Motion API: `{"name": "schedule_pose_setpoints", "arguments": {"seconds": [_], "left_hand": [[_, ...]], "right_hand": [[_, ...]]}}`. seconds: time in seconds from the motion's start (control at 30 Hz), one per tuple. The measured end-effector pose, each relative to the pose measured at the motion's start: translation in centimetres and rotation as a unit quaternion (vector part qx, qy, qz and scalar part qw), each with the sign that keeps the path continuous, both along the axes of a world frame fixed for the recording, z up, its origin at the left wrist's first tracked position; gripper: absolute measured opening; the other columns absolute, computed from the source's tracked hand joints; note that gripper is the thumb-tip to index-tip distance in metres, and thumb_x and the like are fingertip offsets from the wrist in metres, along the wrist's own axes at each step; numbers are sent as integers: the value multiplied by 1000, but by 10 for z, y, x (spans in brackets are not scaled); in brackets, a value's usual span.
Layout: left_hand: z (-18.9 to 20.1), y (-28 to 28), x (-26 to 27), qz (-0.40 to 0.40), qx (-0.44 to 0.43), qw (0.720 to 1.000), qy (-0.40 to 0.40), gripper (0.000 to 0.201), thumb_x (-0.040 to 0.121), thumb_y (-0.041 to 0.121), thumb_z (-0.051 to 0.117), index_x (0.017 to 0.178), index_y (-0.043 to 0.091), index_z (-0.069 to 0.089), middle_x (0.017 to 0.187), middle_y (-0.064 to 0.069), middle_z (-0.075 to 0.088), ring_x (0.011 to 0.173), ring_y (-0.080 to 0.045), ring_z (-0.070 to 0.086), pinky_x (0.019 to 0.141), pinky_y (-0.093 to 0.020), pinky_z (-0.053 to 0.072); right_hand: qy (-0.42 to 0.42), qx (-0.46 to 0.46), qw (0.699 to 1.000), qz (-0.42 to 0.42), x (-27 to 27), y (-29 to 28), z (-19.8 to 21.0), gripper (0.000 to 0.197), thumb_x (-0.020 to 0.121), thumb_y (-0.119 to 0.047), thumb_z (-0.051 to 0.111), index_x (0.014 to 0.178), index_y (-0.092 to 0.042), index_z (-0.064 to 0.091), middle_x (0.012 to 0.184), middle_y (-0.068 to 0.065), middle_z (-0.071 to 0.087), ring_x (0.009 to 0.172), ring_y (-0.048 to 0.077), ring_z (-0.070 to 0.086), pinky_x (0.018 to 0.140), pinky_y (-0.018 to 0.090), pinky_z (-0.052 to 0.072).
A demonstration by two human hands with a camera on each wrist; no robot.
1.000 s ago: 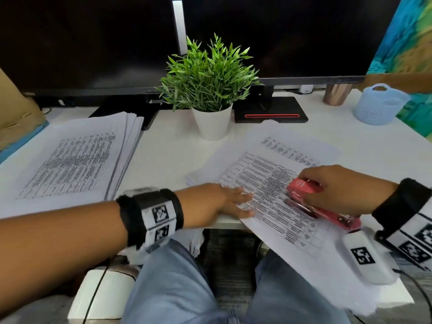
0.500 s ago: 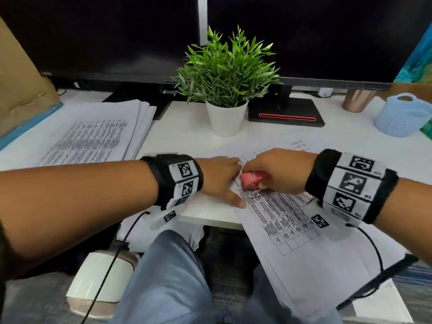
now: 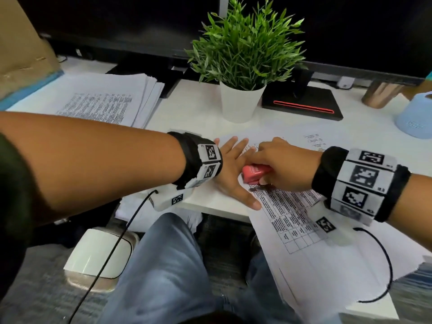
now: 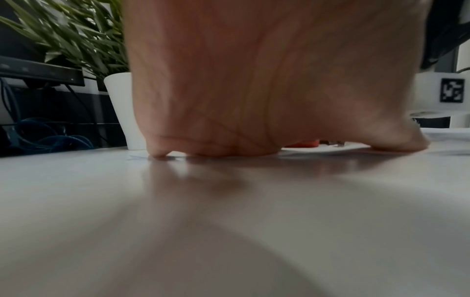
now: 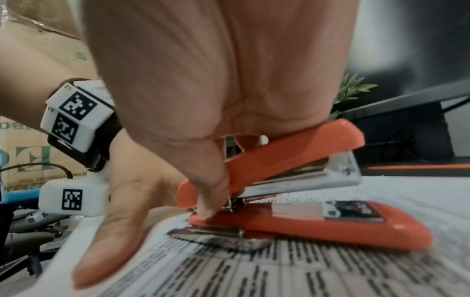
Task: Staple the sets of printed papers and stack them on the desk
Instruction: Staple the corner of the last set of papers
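A set of printed papers (image 3: 292,213) lies askew on the white desk, its near end hanging past the front edge. My left hand (image 3: 231,169) lies flat on the set's top left part, fingers spread and thumb on the sheet; its palm (image 4: 254,90) fills the left wrist view. Just to its right, my right hand (image 3: 282,169) grips a red stapler (image 3: 254,175) from above. In the right wrist view the stapler (image 5: 292,180) has its base on the printed sheet (image 5: 254,271) and its top arm raised. A second stack of papers (image 3: 105,101) sits far left.
A potted plant (image 3: 243,66) stands just behind the hands. Beyond it are two dark monitors and a black stand (image 3: 304,106). A copper cup (image 3: 378,94) and a blue basket (image 3: 416,118) sit at the far right, a cardboard box (image 3: 21,50) at the far left.
My right hand has carried the stapler left across the sheet, from its right side to beside my left hand. My left hand has reached further onto the paper and spread flat.
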State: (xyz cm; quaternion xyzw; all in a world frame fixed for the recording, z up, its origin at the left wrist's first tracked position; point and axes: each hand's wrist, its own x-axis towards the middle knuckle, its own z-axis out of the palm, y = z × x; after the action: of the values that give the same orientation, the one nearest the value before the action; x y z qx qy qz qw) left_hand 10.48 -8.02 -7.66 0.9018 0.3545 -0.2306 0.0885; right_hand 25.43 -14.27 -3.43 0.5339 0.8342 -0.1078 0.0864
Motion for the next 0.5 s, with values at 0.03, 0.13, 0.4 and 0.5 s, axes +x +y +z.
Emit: {"name": "schedule_pose_setpoints", "arguments": {"seconds": [0.03,0.13,0.4,0.5], "left_hand": [[0,0,0,1,-1,1000,3,136,50,101,40,149,34,-24,155,-2,-36,143,-25,-34,115,-60,-12],[3,-1,0,2,-3,1000,6,132,51,100,42,149,38,-20,155,-1,-37,142,-25,-35,115,-59,-13],[7,-7,-1,3,-7,1000,16,128,52,99,43,148,42,-20,153,-1,-40,141,-24,-38,114,-60,-14],[13,-13,0,-6,-18,1000,14,117,63,92,48,150,42,-12,154,-2,-39,139,-25,-39,114,-59,-18]], "right_hand": [[2,5,1000,1,-1,0,-2,37,88,-19,60,120,-37,56,83,-16,36,95,21,42,93,42,41],[14,49,998,36,-2,-5,-6,30,87,-17,58,114,-31,59,83,-15,36,92,20,40,87,33,38],[16,-26,1000,-1,-8,3,2,37,79,-46,72,106,-24,60,97,-7,59,90,13,56,80,29,47],[4,-57,998,10,-13,6,5,34,82,-45,70,98,-31,44,88,-15,53,76,3,51,66,20,39]]}}
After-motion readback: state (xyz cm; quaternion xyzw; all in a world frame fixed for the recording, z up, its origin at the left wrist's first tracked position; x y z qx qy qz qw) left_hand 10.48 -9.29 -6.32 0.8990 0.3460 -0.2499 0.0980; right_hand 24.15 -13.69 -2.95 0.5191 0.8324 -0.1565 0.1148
